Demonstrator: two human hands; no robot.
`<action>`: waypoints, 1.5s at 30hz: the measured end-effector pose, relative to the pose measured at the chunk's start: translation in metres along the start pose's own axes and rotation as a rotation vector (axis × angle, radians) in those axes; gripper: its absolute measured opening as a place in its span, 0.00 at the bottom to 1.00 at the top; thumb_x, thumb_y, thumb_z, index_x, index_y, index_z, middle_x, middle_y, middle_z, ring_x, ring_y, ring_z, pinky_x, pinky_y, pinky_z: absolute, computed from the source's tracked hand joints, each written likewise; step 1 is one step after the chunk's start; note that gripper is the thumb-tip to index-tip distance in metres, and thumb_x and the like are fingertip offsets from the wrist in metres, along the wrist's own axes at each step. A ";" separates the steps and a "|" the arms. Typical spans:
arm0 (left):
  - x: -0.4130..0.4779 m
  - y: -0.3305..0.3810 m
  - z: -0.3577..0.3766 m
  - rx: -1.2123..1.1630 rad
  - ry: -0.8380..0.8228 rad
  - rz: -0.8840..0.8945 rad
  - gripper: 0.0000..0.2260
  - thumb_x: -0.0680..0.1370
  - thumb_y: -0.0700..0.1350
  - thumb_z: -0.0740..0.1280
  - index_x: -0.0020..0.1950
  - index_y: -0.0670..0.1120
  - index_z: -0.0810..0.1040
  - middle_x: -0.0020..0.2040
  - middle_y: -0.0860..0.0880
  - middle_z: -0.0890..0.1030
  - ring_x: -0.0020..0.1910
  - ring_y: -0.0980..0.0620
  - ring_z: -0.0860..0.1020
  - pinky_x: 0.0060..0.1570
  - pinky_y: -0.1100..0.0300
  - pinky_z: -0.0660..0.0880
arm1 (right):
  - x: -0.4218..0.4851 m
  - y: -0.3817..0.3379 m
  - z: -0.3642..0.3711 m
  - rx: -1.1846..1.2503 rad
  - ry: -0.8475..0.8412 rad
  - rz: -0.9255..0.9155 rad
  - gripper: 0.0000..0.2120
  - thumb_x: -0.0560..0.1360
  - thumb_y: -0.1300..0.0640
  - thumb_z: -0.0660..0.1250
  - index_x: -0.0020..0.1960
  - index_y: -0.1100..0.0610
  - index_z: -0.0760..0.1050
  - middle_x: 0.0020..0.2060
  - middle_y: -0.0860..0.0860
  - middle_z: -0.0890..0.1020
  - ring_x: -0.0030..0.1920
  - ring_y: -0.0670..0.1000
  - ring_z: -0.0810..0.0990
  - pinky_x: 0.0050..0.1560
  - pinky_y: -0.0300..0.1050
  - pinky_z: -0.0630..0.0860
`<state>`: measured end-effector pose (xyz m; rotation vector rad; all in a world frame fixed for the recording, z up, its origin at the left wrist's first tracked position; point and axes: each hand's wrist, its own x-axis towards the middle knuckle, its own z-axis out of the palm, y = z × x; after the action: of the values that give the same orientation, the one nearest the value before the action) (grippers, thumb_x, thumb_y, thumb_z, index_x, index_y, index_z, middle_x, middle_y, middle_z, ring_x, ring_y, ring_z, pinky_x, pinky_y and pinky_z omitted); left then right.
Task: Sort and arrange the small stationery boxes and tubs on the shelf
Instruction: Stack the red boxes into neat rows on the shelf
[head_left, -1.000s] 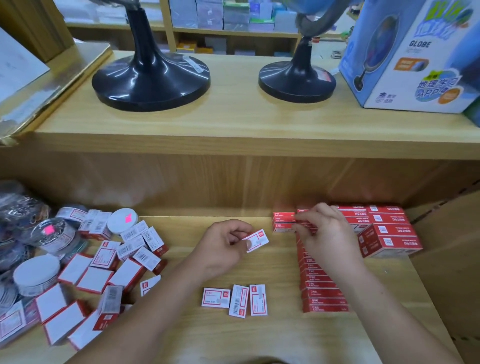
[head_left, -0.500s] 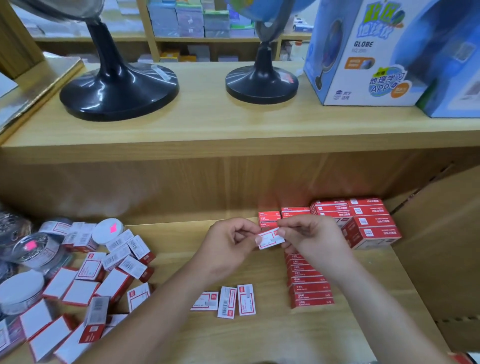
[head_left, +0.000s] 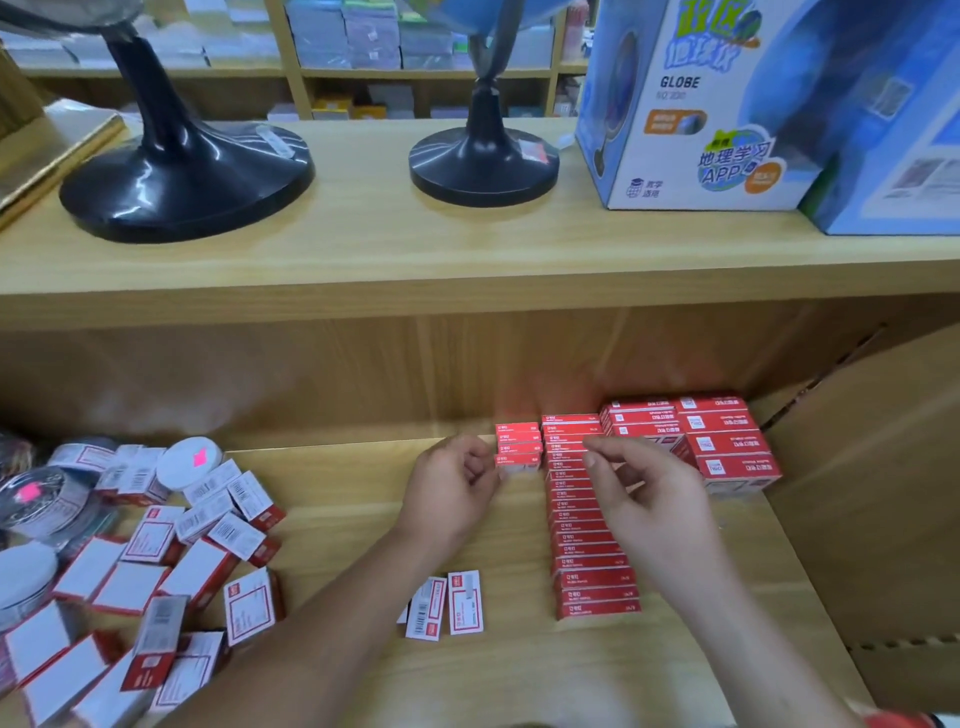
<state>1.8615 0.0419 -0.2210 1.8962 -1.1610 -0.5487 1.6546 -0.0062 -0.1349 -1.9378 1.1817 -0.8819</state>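
Pale wooden shelving fills the view: a large black globe stand, a smaller globe stand and a blue globe carton sit on the upper board, and the stationery lies on the lower shelf. Half a second ago both hands pinched one small box between them in the air; now no box is held up and the hands have parted. The left hand, fingers curled, has its fingertips against the left end of the nearest box in the short row of red boxes by the back wall; whether it grips or only touches cannot be told. The right hand hovers over the long row of red boxes just to the right, thumb and forefinger close together, other fingers loosely bent, holding nothing. Three white-faced boxes lie flat beside the left forearm. A loose heap of boxes and round tubs lies far left.
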 end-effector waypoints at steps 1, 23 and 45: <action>0.002 -0.003 0.001 0.041 0.000 0.003 0.08 0.73 0.47 0.77 0.40 0.47 0.80 0.31 0.53 0.77 0.32 0.56 0.74 0.35 0.58 0.73 | -0.001 0.001 -0.001 -0.009 0.006 -0.015 0.08 0.77 0.59 0.71 0.54 0.50 0.84 0.44 0.38 0.83 0.45 0.42 0.81 0.45 0.38 0.78; -0.105 -0.034 -0.097 0.355 -0.297 0.161 0.24 0.69 0.62 0.74 0.62 0.54 0.82 0.60 0.56 0.76 0.59 0.51 0.74 0.61 0.59 0.72 | -0.076 -0.020 0.088 -0.399 -0.645 0.044 0.23 0.77 0.49 0.67 0.71 0.46 0.69 0.61 0.46 0.67 0.61 0.51 0.76 0.61 0.46 0.73; -0.076 -0.038 -0.101 0.314 -0.069 -0.048 0.14 0.67 0.56 0.79 0.42 0.55 0.75 0.37 0.61 0.81 0.38 0.62 0.78 0.34 0.61 0.74 | 0.009 -0.009 0.065 -0.559 -0.244 -0.235 0.09 0.68 0.49 0.78 0.48 0.45 0.83 0.43 0.43 0.80 0.48 0.53 0.76 0.49 0.49 0.74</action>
<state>1.9173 0.1598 -0.1996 2.1901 -1.3103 -0.4832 1.7152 0.0020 -0.1596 -2.5895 1.1484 -0.4258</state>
